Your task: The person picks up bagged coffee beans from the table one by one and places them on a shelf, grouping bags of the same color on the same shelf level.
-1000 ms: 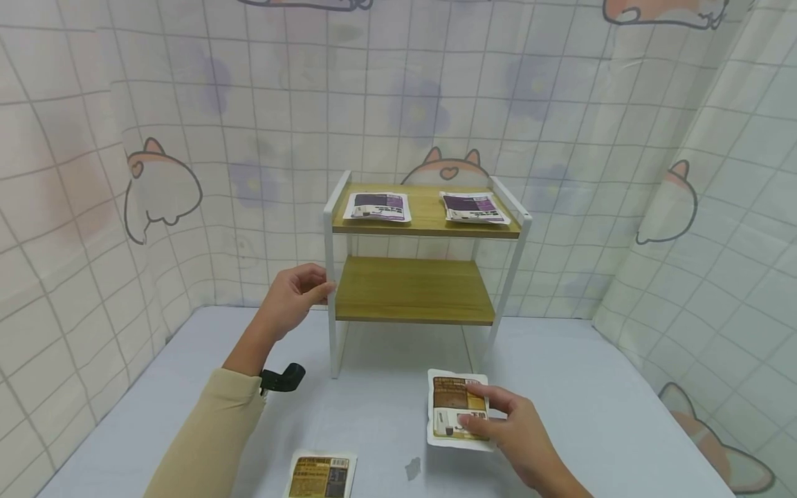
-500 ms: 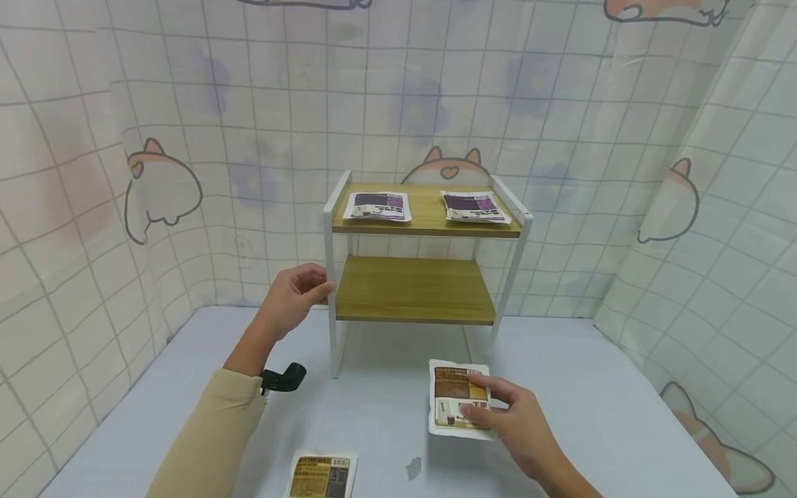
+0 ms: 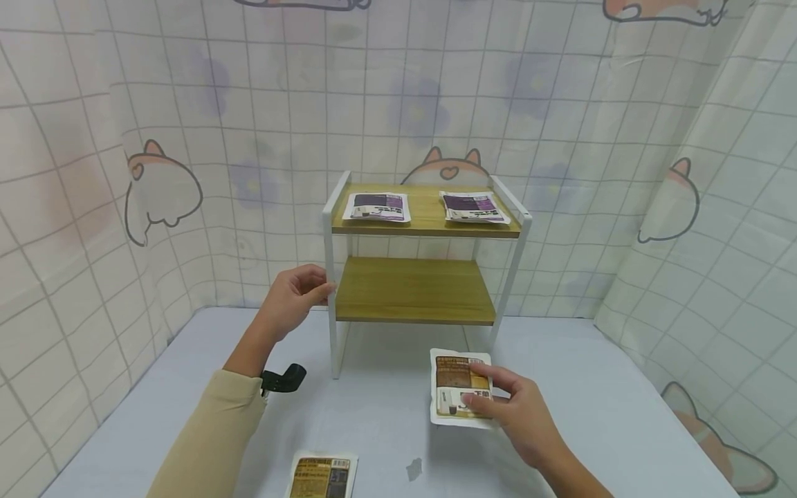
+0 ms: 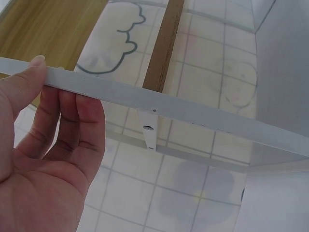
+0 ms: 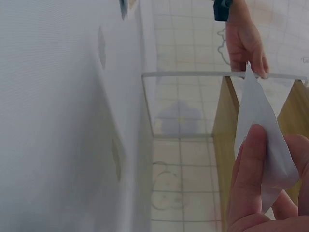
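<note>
My left hand (image 3: 291,299) grips the left front post of a small two-tier shelf (image 3: 411,290); in the left wrist view the thumb (image 4: 30,79) lies on one side of the white post (image 4: 193,113) and the curled fingers on the other. My right hand (image 3: 519,415) pinches a brown and gold food pouch (image 3: 453,377) by its right side, held above the table in front of the shelf. In the right wrist view the pouch (image 5: 260,125) shows its pale edge and back between thumb and fingers. A second gold pouch (image 3: 322,477) lies on the table, cut off by the frame's bottom.
Two purple pouches, one on the left (image 3: 376,207) and one on the right (image 3: 474,207), lie on the shelf's top board. The lower board (image 3: 414,290) is bare wood. A grey patch (image 3: 414,469) marks the white table (image 3: 560,387). Patterned curtain surrounds the table.
My right hand has raised the brown and gold pouch and moved it slightly forward, toward the shelf. The left hand has stayed on the post.
</note>
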`<state>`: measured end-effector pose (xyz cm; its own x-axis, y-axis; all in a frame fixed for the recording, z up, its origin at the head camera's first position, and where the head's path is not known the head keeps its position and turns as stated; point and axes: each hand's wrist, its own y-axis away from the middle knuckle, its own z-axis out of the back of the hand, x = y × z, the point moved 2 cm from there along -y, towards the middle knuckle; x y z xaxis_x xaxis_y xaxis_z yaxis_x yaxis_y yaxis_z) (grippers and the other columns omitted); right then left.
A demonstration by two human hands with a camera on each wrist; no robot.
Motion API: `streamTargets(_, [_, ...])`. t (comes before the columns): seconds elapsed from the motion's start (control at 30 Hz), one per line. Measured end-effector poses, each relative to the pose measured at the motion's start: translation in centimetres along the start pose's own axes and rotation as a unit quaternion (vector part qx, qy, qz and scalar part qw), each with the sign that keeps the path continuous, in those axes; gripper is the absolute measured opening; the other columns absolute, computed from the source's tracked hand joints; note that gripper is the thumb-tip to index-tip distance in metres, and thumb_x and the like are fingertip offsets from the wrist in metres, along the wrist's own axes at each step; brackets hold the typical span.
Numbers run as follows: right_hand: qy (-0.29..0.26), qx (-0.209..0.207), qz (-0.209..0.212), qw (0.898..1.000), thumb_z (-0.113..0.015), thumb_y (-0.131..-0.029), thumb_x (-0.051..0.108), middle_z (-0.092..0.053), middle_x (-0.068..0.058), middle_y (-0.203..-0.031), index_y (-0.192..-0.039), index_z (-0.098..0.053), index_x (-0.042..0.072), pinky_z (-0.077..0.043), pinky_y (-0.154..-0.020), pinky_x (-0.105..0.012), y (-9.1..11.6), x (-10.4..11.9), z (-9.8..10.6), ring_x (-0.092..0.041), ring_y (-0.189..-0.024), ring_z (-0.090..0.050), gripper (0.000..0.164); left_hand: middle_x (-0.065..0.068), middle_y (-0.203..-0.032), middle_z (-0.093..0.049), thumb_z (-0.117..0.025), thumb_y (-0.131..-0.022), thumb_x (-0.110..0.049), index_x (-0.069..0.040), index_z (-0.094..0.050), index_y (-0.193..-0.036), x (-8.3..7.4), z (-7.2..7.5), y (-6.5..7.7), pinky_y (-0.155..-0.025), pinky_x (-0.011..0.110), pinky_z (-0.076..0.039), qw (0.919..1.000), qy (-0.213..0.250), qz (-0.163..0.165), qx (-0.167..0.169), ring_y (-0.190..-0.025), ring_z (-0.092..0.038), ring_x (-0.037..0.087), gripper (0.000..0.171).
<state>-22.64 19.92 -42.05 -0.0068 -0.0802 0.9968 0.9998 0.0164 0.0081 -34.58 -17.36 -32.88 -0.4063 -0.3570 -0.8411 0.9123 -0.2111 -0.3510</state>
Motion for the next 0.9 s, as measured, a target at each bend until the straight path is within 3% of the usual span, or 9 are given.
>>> streamTargets(0.37, [-0.018,0.011,0.008,1.0,-0.082,-0.083,0.002,-0.052,-0.024,-0.142,-0.141,-0.06,0.004,-0.064,-0.077,-0.031,-0.1,0.9,0.0,-0.023,-0.092,-0.073,0.061,0.015,-0.114,-0.073,-0.067,-0.101,-0.019,-0.004,-0.068,-0.118,0.1,0.1,0.0,-0.09,0.033,-0.061,1.0,0.003,-0.004,0.001,-0.102,-0.071,0.026,0.023])
streamTargets(0.6, [-0.013,0.012,0.011,1.0,-0.08,-0.084,0.002,-0.051,-0.023,-0.147,-0.142,-0.06,0.005,-0.063,-0.077,-0.029,-0.2,1.7,0.1,-0.021,-0.092,-0.073,0.061,0.014,-0.113,-0.074,-0.067,-0.101,-0.021,-0.01,-0.07,-0.115,0.0,0.1,0.0,-0.092,0.038,-0.061,1.0,-0.002,-0.005,0.0,-0.102,-0.071,0.026,0.018])
streamTargets(0.9, [0.004,0.014,0.018,1.0,-0.078,-0.088,0.006,-0.046,-0.02,-0.154,-0.145,-0.057,0.008,-0.063,-0.079,-0.028,-0.6,2.4,0.6,-0.022,-0.097,-0.071,0.061,0.015,-0.114,-0.073,-0.067,-0.1,-0.021,-0.01,-0.07,-0.115,0.1,0.1,0.0,-0.092,0.039,-0.061,1.0,-0.002,-0.004,-0.001,-0.102,-0.071,0.026,0.018])
